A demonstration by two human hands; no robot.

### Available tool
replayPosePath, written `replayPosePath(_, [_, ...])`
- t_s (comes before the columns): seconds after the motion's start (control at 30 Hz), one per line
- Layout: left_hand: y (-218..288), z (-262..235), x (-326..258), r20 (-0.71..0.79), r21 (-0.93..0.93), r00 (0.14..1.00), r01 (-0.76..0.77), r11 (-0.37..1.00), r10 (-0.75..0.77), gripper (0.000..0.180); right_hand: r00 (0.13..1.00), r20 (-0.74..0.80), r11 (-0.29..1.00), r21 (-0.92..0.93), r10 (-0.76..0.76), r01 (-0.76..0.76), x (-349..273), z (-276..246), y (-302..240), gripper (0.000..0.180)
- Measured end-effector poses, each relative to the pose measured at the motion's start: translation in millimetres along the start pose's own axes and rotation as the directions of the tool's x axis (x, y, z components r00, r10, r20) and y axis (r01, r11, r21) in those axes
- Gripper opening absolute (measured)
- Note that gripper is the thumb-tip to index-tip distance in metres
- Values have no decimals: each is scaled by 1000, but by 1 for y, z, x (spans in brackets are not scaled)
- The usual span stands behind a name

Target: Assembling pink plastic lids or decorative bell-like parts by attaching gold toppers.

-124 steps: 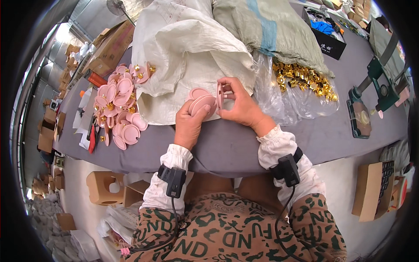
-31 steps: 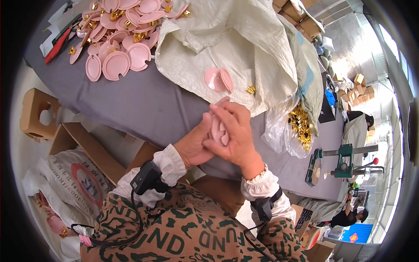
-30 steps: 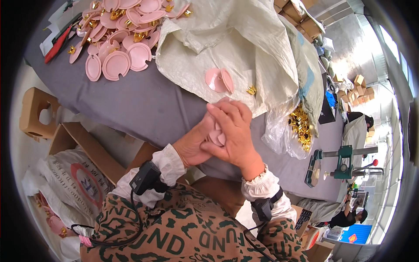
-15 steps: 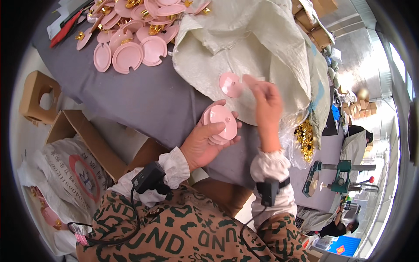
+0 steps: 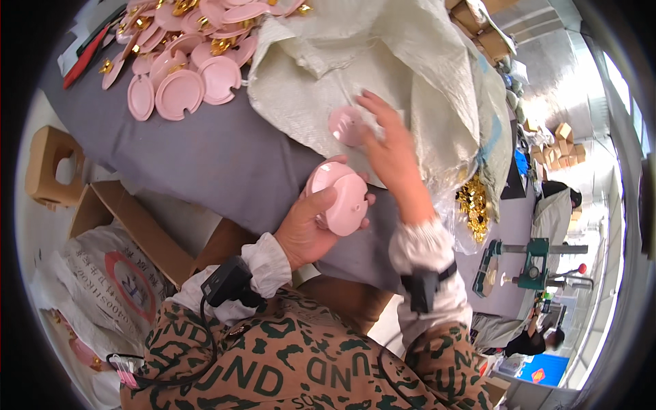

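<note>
My left hand [image 5: 305,225] grips a small stack of round pink lids [image 5: 346,205], thumb across the top one and fingers round the far side. The top lid has a small hole in its middle. Another pink lid [image 5: 344,126] lies on the whitish woven sack [image 5: 301,68], just beyond the stack. Over that lid's right edge hovers my right hand [image 5: 391,147], slightly blurred, fingers apart and nothing gripped. Whether its thumb touches the lid I cannot tell.
A heap of pink lids [image 5: 180,94], several with gold pieces, covers the far left of the grey tabletop [image 5: 198,150]. Gold pieces [image 5: 473,205] fill a clear bag at right, near a green hand press [image 5: 536,263]. Left below stands an open cardboard box [image 5: 147,232].
My right hand has moved left to the lid on the sack, and its fingers have spread. The left hand has tilted its stack slightly. The whole view has shifted a little.
</note>
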State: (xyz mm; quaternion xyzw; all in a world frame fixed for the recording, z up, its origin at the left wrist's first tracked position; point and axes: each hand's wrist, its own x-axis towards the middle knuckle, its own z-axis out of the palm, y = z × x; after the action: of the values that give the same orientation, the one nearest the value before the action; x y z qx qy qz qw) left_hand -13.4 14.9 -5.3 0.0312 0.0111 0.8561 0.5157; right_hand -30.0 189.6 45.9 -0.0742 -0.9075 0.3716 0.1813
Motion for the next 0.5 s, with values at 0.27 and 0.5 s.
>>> replayPosePath(0.27, [1,-1,-2,-26,61,997,-78,995,79,68,952,219,853,-433,-214,291,5,16,31,46])
replayPosePath(0.5, [2,-2,0,-37,45,996,-85,995,87,65,996,-93,989,-148,-16,2,-17,-10,24,53])
